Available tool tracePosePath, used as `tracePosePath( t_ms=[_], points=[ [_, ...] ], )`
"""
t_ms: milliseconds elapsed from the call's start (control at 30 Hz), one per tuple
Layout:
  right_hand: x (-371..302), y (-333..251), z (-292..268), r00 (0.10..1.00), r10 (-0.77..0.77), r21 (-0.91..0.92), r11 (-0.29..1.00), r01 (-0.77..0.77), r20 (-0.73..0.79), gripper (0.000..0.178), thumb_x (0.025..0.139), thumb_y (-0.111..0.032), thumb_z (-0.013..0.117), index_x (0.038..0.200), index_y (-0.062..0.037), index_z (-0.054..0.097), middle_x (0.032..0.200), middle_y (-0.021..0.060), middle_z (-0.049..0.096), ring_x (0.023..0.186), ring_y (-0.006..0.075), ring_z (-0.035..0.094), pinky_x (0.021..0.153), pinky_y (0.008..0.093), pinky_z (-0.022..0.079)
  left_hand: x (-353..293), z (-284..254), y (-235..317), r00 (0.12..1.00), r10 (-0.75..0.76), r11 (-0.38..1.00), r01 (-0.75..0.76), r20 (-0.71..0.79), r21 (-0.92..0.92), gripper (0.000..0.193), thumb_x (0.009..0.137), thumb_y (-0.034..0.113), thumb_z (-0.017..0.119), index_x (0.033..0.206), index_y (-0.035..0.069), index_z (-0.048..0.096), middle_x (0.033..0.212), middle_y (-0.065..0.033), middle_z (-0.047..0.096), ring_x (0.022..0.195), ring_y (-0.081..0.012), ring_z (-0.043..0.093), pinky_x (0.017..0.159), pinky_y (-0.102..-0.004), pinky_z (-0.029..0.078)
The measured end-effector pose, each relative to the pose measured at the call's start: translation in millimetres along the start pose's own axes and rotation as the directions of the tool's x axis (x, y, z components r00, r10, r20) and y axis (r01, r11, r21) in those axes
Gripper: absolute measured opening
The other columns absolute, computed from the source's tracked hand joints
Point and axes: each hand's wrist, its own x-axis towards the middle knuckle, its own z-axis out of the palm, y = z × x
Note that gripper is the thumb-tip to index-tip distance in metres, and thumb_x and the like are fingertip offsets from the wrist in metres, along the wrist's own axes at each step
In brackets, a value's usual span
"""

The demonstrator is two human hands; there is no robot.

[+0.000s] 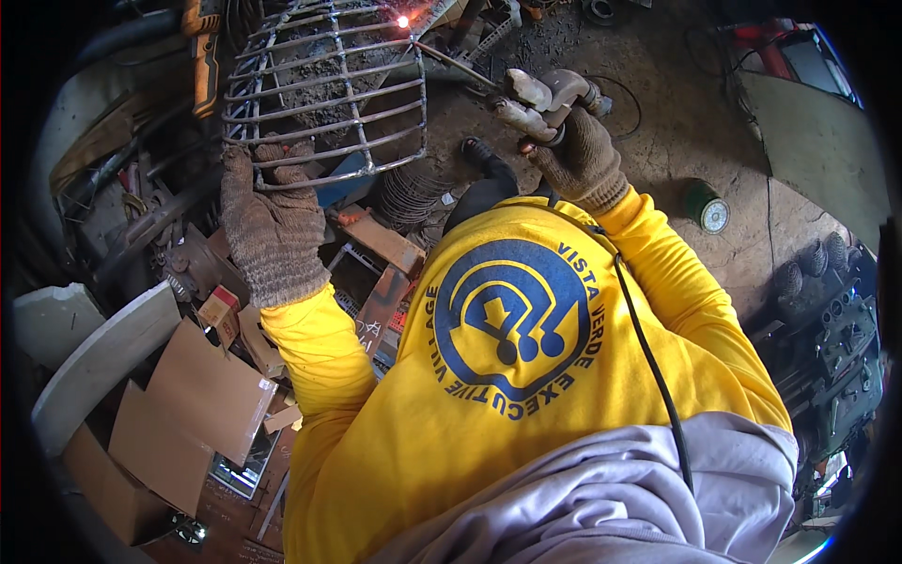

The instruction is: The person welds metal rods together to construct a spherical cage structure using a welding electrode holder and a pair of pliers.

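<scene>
My left hand (268, 221), in a brown knitted glove, is closed around the lower left corner of a curved metal cage (365, 162) made of welded bars. In my right hand (590, 162), gloved the same way, is a worn welding electrode holder (547, 99). A thin welding rod (458, 63) runs from its jaws to the upper right part of the cage. At the rod's far end, a bright reddish glow (403, 21) shows at the bars. Dark, crusty material lies behind the cage.
An orange and black power tool (205, 70) is left of the cage. Cardboard boxes (202, 390) and scrap crowd the lower left. A wire coil (411, 195) lies by my leg. On the concrete floor at right are a green can (707, 207) and a cable; machinery (832, 348) stands far right.
</scene>
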Motion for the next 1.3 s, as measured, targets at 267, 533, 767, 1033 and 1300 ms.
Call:
tracePosePath(
  t_ms=[267,533,767,1033,1300],
  points=[
    [0.8,8.6,1.8,0.993,-0.062,-0.148,0.986,0.076,0.102,0.054,0.086,-0.042,0.067,0.126,-0.0081,0.054,0.122,0.0150,0.061,0.104,0.0341,0.063,0.089,0.0377,0.050,1.6,-9.9,7.6,0.991,-0.053,0.998,0.058,0.122,-0.036,0.017,0.092,0.010,0.060,0.107,0.001,0.059,0.094,-0.0133,0.069,0.081,-0.0220,0.069,0.071,-0.0379,0.062],
    [21.4,-24.6,-9.4,0.967,-0.175,-0.114,0.974,0.198,0.183,0.039,0.090,-0.016,0.058,0.129,-0.0173,0.063,0.142,0.0049,0.053,0.114,0.0261,0.053,0.102,0.0350,0.041,-1.9,-22.8,9.0,0.995,-0.063,0.998,0.063,0.084,-0.001,0.023,0.093,0.012,0.058,0.113,0.001,0.058,0.103,-0.0146,0.067,0.084,-0.0219,0.068,0.071,-0.0347,0.060],
    [5.5,0.8,-1.6,0.952,-0.045,-0.190,0.976,0.106,0.303,0.045,0.088,-0.010,0.061,0.132,-0.0163,0.059,0.143,0.0077,0.050,0.102,0.0222,0.060,0.088,0.0324,0.050,-4.2,-17.7,8.5,0.996,-0.028,0.999,0.026,0.088,0.023,0.023,0.095,0.011,0.056,0.115,0.001,0.058,0.104,-0.0140,0.066,0.086,-0.0217,0.068,0.073,-0.0335,0.060],
    [8.8,-15.8,-5.3,0.971,-0.043,0.032,0.999,0.036,0.236,0.047,0.092,-0.012,0.057,0.139,-0.0128,0.048,0.145,0.0102,0.047,0.121,0.0216,0.053,0.096,0.0338,0.048,-3.1,-21.4,7.2,0.992,-0.031,0.999,0.029,0.122,0.015,0.023,0.096,0.011,0.054,0.116,0.000,0.057,0.106,-0.0132,0.066,0.089,-0.0216,0.067,0.075,-0.0322,0.059],
    [4.0,-7.8,8.4,0.995,-0.042,0.621,0.783,-0.022,0.088,0.052,0.092,-0.014,0.057,0.141,-0.0082,0.043,0.153,0.0164,0.033,0.139,0.0298,0.035,0.110,0.0428,0.034,-5.5,-17.8,-2.2,0.990,-0.003,1.000,0.000,0.141,0.025,0.023,0.098,0.011,0.051,0.118,0.000,0.057,0.108,-0.0125,0.066,0.092,-0.0214,0.067,0.078,-0.0308,0.058]
  ],
)
